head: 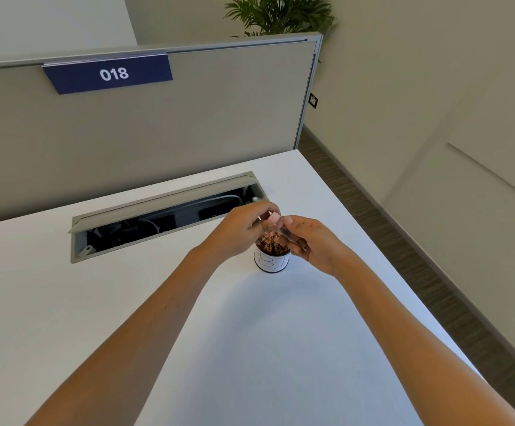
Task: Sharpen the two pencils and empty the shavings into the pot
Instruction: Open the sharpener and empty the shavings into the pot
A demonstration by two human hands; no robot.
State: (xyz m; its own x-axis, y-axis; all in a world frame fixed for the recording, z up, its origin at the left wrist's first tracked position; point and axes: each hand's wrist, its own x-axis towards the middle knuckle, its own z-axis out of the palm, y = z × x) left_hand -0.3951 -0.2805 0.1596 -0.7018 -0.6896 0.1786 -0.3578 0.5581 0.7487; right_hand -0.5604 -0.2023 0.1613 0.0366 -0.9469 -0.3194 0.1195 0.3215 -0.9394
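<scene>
Pink sharpener (274, 218) pinched in the left hand (244, 229), its clear case (293, 238) gripped in the right hand (314, 241) — both just above the shavings-filled pot (271, 261).

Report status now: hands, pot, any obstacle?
Left hand and right hand over pot, gripping small sharpener parts. Shavings fill pot. Pencils not visible. No obstacle.
</scene>
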